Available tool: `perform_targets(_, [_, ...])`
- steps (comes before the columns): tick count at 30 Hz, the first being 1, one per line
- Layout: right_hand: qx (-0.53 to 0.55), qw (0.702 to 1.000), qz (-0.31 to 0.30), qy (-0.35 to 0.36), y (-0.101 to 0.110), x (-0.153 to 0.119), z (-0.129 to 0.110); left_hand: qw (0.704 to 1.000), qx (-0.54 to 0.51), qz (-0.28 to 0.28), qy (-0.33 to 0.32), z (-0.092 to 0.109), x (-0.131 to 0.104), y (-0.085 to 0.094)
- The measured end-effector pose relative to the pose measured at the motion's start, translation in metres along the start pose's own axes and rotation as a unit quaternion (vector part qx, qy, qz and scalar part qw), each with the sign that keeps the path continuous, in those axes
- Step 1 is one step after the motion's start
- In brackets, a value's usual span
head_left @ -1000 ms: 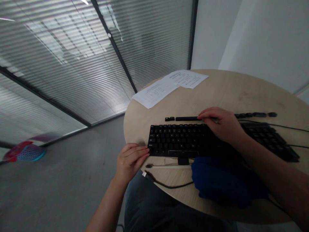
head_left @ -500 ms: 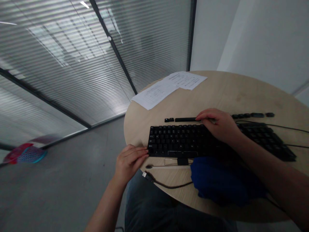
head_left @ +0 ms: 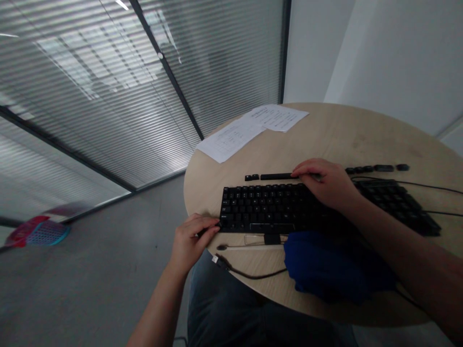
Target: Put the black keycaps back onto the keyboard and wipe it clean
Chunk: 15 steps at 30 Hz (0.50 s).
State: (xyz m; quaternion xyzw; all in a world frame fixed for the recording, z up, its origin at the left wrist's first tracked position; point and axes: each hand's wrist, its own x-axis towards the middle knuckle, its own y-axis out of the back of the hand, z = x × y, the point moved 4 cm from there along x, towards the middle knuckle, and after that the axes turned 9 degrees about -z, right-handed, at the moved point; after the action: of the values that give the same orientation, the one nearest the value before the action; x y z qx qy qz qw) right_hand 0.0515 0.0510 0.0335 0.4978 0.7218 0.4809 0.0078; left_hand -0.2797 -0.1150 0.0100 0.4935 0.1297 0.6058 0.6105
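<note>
A black keyboard (head_left: 260, 207) lies on the round wooden table, with a bare slot where its space bar sits. At its lower left corner, my left hand (head_left: 191, 238) is closed in a pinch, thumb and fingertips together; what lies between them is too small and dark to make out. Beyond the keyboard a long black space bar keycap (head_left: 277, 177) lies in a row of loose keycaps (head_left: 363, 169). My right hand (head_left: 327, 183) reaches over the keyboard with its fingertips closed on that keycap's right end. The right forearm hides part of the keys.
A crumpled blue cloth (head_left: 325, 265) lies before the keyboard. Left of it are a wire keycap puller (head_left: 272, 239), a thin light stick-like tool (head_left: 249, 247) and a USB cable (head_left: 249, 276). Printed papers (head_left: 231, 140) lie at the back left. A basket (head_left: 47, 232) stands on the floor.
The view has shifted slightly. My left thumb and fingers have drawn a little away from the keyboard's corner, with a dark gap now between them. My right hand stays on the space bar keycap.
</note>
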Motion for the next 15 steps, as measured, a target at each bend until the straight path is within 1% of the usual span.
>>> perform_targets(3, [0.0,1.0,-0.005,-0.001,0.0,0.0,-0.001,0.999,-0.018,0.015,0.023,-0.001,-0.002,-0.002])
perform_targets(6, [0.0,1.0,-0.004,-0.001,0.0,0.0,-0.001,0.999,-0.028,0.03,0.027,0.0,-0.002,-0.003])
perform_targets(11, [0.002,1.0,0.004,0.007,0.002,0.0,-0.002,0.999,0.002,0.043,-0.021,0.008,0.001,-0.002])
perform_targets(15, [0.002,1.0,0.002,0.002,0.001,0.0,-0.001,0.998,0.03,0.025,-0.058,0.01,0.003,-0.001])
